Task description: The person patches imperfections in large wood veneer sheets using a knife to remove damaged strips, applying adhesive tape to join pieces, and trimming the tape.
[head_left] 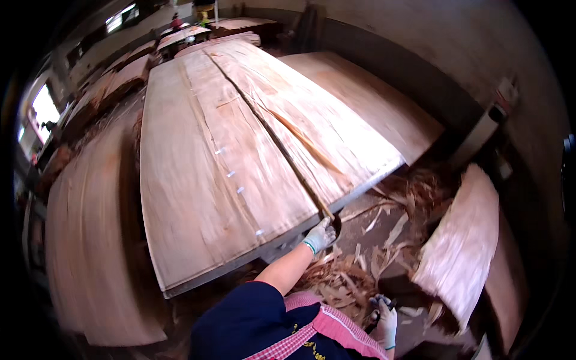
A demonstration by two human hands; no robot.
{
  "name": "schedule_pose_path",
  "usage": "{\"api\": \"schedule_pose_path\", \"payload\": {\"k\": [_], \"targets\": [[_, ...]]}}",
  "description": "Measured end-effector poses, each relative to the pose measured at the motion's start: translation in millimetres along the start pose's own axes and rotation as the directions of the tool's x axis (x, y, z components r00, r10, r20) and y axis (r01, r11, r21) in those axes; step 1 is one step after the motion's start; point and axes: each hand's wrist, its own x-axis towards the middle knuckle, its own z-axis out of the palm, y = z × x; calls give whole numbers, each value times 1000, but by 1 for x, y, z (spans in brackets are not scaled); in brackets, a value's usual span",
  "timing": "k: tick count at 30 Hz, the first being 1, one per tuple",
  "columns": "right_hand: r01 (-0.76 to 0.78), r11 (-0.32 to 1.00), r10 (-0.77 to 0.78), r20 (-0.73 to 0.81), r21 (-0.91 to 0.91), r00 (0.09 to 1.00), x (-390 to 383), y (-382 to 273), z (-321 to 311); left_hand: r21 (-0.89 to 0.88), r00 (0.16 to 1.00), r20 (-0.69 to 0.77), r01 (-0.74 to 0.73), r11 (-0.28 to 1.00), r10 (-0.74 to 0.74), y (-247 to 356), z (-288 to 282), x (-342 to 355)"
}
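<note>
A large stack-top of pale wood veneer sheets (180, 150) lies on a table in front of me, with a long dark gap running lengthwise between two sheets. At the near end of this gap, my left hand (321, 235), in a white glove, is closed on the end of a narrow veneer strip (326, 211) at the table edge. Lower right, close to my body, my gloved right hand (384, 324) is wrapped around a small dark tool; its kind is not clear. Small whitish tape pieces (240, 190) dot a seam on the left sheet.
Veneer scraps (342, 276) litter the floor by the near table edge. A curved veneer sheet (462, 246) leans at right. More veneer lies on the left (96, 240) and beyond the table's right side (360, 90). A person (176, 23) is far back.
</note>
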Motion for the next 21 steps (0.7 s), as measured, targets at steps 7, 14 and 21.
{"api": "schedule_pose_path", "payload": {"k": [7, 14, 21], "targets": [[22, 997, -20, 21, -72, 1000, 121, -93, -15, -194, 983, 173, -31, 980, 66, 27, 77, 44], [42, 972, 22, 263, -232, 965, 290, -146, -35, 266, 729, -192, -605, 750, 657, 140, 114, 22], [57, 975, 32, 393, -214, 919, 428, -237, -26, 691, 307, -532, -381, 614, 789, 124, -27, -65]]}}
